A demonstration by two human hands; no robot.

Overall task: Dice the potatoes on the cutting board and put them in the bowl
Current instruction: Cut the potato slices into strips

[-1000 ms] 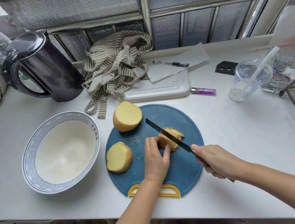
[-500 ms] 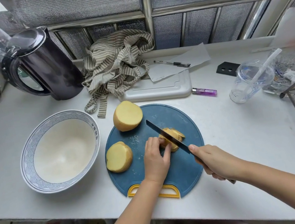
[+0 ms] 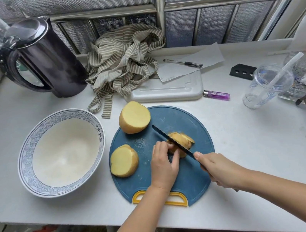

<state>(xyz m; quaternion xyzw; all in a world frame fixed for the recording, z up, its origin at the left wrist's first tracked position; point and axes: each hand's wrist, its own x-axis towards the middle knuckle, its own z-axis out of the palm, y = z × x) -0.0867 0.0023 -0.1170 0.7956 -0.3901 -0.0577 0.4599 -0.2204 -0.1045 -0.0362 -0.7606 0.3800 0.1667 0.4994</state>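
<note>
- We are pressing down on the potato piece (image 3: 183,140) with our left hand (image 3: 163,162). Our fingers are curled together on it, near the middle of the blue cutting board (image 3: 180,115).
- We are gripping the knife (image 3: 161,132) with our right hand (image 3: 219,169). Those fingers are wrapped tight around the handle, and one finger is lying along the top of the blade.
- The blade is lying across the potato piece, just beside our left fingertips.
- The far potato half (image 3: 134,117) and the near potato half (image 3: 123,161) are waiting on the left part of the board. The bowl (image 3: 24,157) is sitting on the table (image 3: 255,149), left of the board, and no potato is lying in it yet.
- We think we are slicing now, so most of the job is waiting for us.
- We could be nicking a finger, because the blade is so close to our left fingertips. Tucking them back is looking wise.
- The piece is looking round and wet, so it could be slipping or rolling under the knife. Then the blade could be sliding sideways.
- The far half is sitting right at the board's edge, so a bump could be sending it onto the table.
</note>
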